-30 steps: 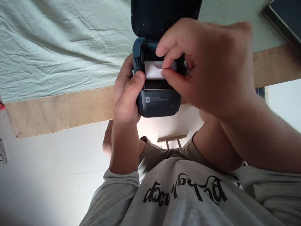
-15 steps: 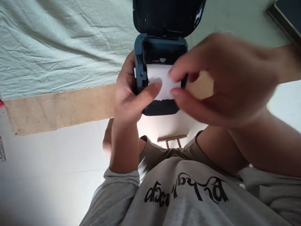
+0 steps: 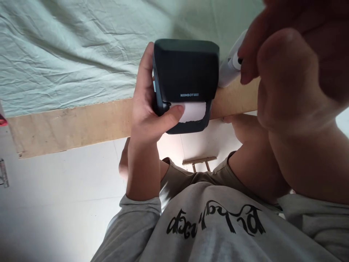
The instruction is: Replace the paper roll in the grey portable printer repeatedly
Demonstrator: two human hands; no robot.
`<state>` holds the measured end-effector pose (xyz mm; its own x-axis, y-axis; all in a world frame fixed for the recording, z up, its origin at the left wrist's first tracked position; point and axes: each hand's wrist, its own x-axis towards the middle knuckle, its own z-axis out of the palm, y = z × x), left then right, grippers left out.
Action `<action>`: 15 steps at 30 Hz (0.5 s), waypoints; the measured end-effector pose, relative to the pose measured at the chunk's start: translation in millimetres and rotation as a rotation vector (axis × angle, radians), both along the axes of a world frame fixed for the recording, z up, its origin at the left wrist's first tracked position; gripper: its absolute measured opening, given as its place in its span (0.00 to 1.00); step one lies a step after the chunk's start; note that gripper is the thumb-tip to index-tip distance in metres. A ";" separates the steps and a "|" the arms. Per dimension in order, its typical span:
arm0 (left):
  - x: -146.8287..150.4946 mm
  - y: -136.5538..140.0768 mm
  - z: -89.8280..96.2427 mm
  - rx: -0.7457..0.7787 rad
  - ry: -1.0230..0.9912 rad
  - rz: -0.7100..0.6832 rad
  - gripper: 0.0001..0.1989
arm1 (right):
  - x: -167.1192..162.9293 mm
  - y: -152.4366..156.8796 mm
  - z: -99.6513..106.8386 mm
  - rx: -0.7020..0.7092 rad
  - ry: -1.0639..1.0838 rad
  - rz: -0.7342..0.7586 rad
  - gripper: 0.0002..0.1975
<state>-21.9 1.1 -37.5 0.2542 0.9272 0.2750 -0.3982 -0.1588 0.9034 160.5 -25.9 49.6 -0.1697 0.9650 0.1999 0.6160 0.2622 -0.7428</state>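
My left hand (image 3: 147, 109) grips a dark NIIMBOT label printer (image 3: 187, 69) from its left side, over the table's front edge. The printer's black lid is down over most of the body. A white paper strip (image 3: 195, 111) with a ragged end shows below the lid, and my left thumb presses on it. To the right, my right hand (image 3: 289, 69) is raised close to the camera, fingers curled and in shadow. Its fingertips are at a white rounded object (image 3: 227, 74) with a small dark spot at its end; the hand covers the rest of it.
A wrinkled pale green cloth (image 3: 81, 54) covers the table, with a bare wooden edge (image 3: 73, 127) along the front. My legs are below that edge. A small wooden frame (image 3: 200, 160) stands on the pale floor (image 3: 68, 182).
The printer's lid has swung down from upright and covers the upper part of the paper. My right hand has left the paper, moving up and right. The white rounded object has come into view.
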 end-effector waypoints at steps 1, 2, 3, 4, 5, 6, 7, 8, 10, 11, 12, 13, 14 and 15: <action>-0.2 -2.0 4.3 -0.030 0.021 -0.008 0.37 | 0.6 -1.1 4.1 0.090 0.017 -0.035 0.27; 0.1 -3.3 7.6 -0.058 0.043 -0.022 0.36 | 2.0 -1.9 7.3 0.132 0.034 -0.048 0.23; 0.8 -3.9 9.3 -0.077 0.054 -0.030 0.36 | 3.7 -2.6 9.4 0.127 0.039 -0.030 0.20; 1.8 -3.6 9.2 -0.088 0.057 -0.035 0.36 | 5.3 -3.2 10.1 0.094 0.024 0.010 0.18; 2.9 -2.5 7.5 -0.113 0.084 -0.050 0.35 | 6.5 -3.8 9.4 0.046 0.006 0.052 0.18; 4.0 -1.0 4.8 -0.036 -0.004 -0.018 0.38 | 7.2 -4.4 7.4 -0.008 -0.003 0.081 0.20; 4.8 0.7 2.0 0.022 -0.052 -0.022 0.39 | 7.3 -4.9 4.3 -0.056 0.002 0.088 0.22; 5.3 2.0 0.2 0.079 -0.091 -0.028 0.39 | 7.0 -5.2 0.5 -0.101 0.011 0.097 0.24; 5.2 2.5 1.9 0.003 -0.046 -0.002 0.32 | 6.1 -4.7 -7.8 -0.243 0.040 0.109 0.29; 4.9 1.6 5.8 -0.060 -0.008 -0.018 0.27 | 5.8 -3.6 -11.4 -0.318 0.064 0.120 0.30; 4.6 0.1 11.1 -0.129 0.026 -0.027 0.21 | 5.7 -2.0 -14.4 -0.380 0.086 0.127 0.32; 4.3 -1.6 17.0 -0.185 0.032 -0.036 0.17 | 5.7 0.1 -16.5 -0.424 0.105 0.129 0.32; 4.3 -3.3 22.6 -0.219 0.029 -0.045 0.15 | 5.6 2.6 -17.8 -0.454 0.115 0.120 0.32; 4.4 -4.7 27.3 -0.242 0.021 -0.041 0.14 | 5.1 5.1 -18.2 -0.480 0.114 0.108 0.32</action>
<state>-17.5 -3.6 -10.2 0.2966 0.9541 0.0407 -0.3807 0.0791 0.9213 165.6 -20.8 31.4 -0.2762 0.9308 -0.2392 0.5119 -0.0681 -0.8563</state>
